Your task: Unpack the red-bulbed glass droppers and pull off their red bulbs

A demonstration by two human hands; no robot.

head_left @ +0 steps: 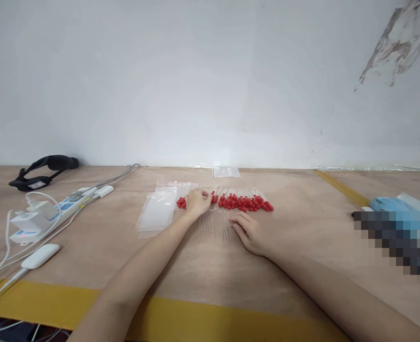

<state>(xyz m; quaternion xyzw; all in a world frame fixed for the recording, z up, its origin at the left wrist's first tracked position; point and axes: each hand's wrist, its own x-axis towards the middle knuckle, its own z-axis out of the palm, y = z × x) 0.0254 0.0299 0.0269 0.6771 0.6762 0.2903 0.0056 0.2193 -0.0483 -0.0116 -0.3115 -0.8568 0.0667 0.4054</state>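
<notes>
A row of red rubber bulbs (243, 203) on thin pale stems, like glass droppers, lies across the middle of the table. My left hand (196, 203) reaches over the left part of this row. Its thumb and fingers are pinched together beside the red bulbs, and what they hold, if anything, is hidden. In front of the row lie several thin clear tubes (213, 225), side by side. My right hand (248, 233) rests at their right end with its fingers curled and pressed together; I cannot make out anything in them.
Clear zip bags (156, 211) overlap left of the row, and another small bag (226, 172) lies by the wall. Farther left are a power strip (67, 206) with chargers and cables, and a black headband-like strap (46, 171). A blue packet (391, 205) lies at right.
</notes>
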